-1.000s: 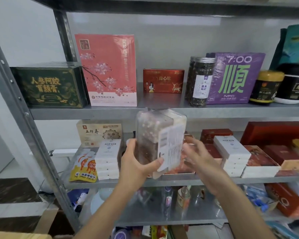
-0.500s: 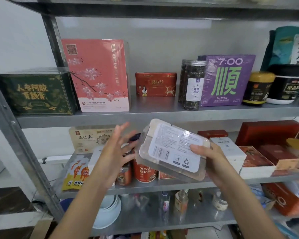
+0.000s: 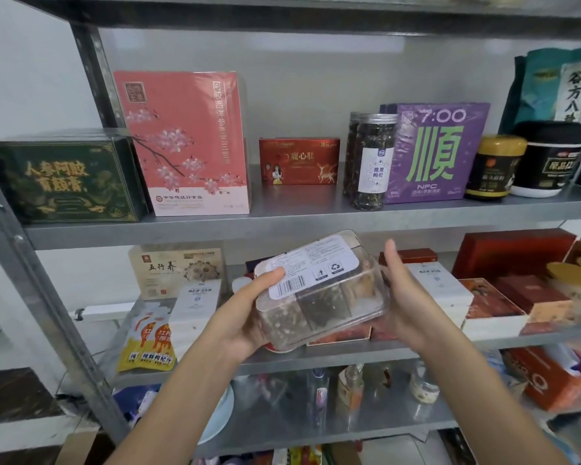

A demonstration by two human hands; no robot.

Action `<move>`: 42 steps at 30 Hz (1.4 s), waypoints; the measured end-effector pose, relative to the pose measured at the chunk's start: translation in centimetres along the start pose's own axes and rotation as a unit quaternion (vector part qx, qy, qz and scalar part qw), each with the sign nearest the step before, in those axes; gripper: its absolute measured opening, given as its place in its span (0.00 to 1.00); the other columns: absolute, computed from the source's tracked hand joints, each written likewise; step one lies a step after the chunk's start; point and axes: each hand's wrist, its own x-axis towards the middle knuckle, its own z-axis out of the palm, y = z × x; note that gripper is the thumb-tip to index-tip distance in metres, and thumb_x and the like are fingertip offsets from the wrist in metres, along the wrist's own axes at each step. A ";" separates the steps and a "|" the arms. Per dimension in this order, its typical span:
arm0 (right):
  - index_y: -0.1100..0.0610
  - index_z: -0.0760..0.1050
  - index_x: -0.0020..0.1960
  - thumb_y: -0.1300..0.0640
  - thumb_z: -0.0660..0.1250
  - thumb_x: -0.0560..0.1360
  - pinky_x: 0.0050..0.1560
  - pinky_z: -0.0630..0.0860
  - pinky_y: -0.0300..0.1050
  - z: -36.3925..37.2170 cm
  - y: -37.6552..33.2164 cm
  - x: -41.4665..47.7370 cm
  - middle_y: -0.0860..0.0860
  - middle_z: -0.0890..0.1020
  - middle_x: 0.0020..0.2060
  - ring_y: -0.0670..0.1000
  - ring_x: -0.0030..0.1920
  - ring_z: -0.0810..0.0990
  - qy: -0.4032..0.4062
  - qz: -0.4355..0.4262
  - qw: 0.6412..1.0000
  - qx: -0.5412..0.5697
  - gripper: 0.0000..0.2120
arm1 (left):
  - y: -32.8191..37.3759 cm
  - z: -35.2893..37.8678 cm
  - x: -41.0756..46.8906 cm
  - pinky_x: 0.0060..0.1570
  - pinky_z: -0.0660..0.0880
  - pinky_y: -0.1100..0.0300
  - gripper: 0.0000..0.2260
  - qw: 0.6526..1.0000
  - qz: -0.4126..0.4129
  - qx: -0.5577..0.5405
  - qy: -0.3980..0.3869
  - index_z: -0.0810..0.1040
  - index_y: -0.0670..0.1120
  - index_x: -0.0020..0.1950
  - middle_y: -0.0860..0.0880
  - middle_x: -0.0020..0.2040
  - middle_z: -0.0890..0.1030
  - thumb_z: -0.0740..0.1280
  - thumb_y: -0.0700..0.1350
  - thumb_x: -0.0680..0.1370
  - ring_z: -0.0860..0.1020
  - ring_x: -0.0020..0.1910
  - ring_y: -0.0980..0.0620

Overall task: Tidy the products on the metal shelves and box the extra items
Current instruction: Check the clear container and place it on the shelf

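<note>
My left hand (image 3: 245, 313) grips the clear box (image 3: 319, 297), barcode label up, long axis rising rightward; my right hand (image 3: 406, 297), fingers straight, touches its end; "7:00 NFC" pack (image 3: 440, 152) on the shelf above.

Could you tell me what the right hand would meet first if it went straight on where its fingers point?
The fingers of the right hand point upward, so it would probably meet the front edge of the upper metal shelf first, though depth is unclear and it might pass underneath.

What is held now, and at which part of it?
A clear plastic box. The left hand grips its left end, thumb on the white label; the right hand presses flat against its right end.
</note>
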 end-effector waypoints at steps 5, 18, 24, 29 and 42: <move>0.53 0.78 0.65 0.36 0.56 0.76 0.70 0.67 0.59 2.2 3.5 -0.9 0.59 0.77 0.65 0.60 0.68 0.74 -0.069 -0.053 0.969 0.231 0.28 | 0.4 0.4 0.0 0.49 0.80 0.48 0.36 0.999 -0.009 0.016 0.047 0.74 0.44 0.69 0.46 0.53 0.85 0.77 0.50 0.62 0.83 0.54 0.45; 0.55 0.74 0.66 0.47 0.67 0.71 0.56 0.80 0.49 5.4 4.9 -2.6 0.56 0.81 0.61 0.54 0.61 0.80 0.036 -0.209 0.955 0.205 0.25 | 0.4 0.6 -1.2 0.60 0.75 0.58 0.24 0.874 0.215 0.412 0.142 0.68 0.55 0.72 0.51 0.66 0.65 0.67 0.55 0.78 0.72 0.64 0.54; 0.46 0.66 0.72 0.45 0.77 0.62 0.52 0.82 0.45 6.6 5.3 -3.0 0.45 0.82 0.58 0.40 0.56 0.81 0.136 -0.416 0.856 -0.276 0.41 | 0.9 2.1 -4.7 0.55 0.76 0.59 0.28 0.928 0.210 0.282 -0.124 0.77 0.55 0.64 0.54 0.59 0.83 0.69 0.67 0.68 0.81 0.56 0.58; 0.51 0.56 0.77 0.59 0.78 0.70 0.73 0.59 0.63 6.2 6.8 -0.6 0.56 0.62 0.73 0.62 0.74 0.61 0.212 -0.614 0.541 -0.534 0.44 | -0.1 2.0 -4.2 0.49 0.80 0.52 0.36 0.960 0.221 0.147 -0.089 0.75 0.47 0.63 0.46 0.55 0.84 0.81 0.51 0.58 0.82 0.56 0.46; 0.32 0.50 0.75 0.34 0.71 0.65 0.73 0.57 0.38 1.5 0.1 -1.2 0.39 0.55 0.76 0.42 0.76 0.55 0.086 -0.395 0.840 -0.360 0.45 | 4.1 -4.3 -1.4 0.57 0.78 0.48 0.32 0.891 0.358 0.198 -0.197 0.76 0.48 0.64 0.42 0.60 0.80 0.75 0.44 0.60 0.79 0.60 0.41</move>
